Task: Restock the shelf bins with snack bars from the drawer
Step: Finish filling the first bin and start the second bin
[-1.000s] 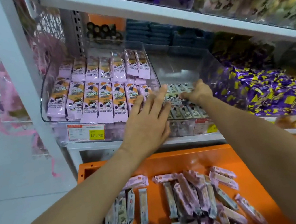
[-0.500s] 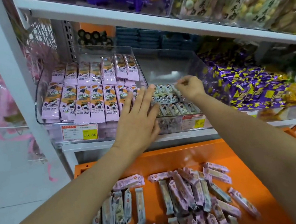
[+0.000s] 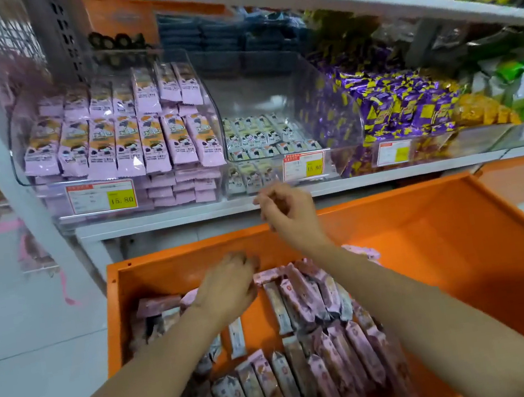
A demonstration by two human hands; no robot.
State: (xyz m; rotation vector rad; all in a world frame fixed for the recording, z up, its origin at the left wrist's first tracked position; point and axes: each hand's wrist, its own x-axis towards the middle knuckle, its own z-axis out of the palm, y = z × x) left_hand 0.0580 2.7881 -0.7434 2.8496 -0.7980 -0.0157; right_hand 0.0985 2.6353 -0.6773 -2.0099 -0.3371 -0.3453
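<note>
Nearest the camera, the snack bars (image 3: 317,370) lay in loose rows and heaps on the floor of the orange drawer (image 3: 457,237), which stood pulled out below the shelf; most wore pink or pale wrappers. Both bare forearms reached forward over them. The left hand (image 3: 230,288) hung palm down over the bars at the back left of the drawer, its fingers (image 3: 246,263) curled downward. Whether its grip held a bar could not be told. The right hand (image 3: 288,214) was higher and farther, in the air before the white shelf edge (image 3: 162,220), just above the drawer's back wall. Its grip was loose, the fingers lightly curled, with nothing seen in it.

On the shelf stood clear bins side by side. The left bin (image 3: 19,166) was packed high with pink bars in upright rows. The middle bin (image 3: 317,74) was only partly filled: small whitish bars lay low at its front. Each carried a price tag (image 3: 102,196) with a yellow patch. Right of them lay purple-and-yellow sweets (image 3: 402,102), and beyond those green packets (image 3: 521,74).
</note>
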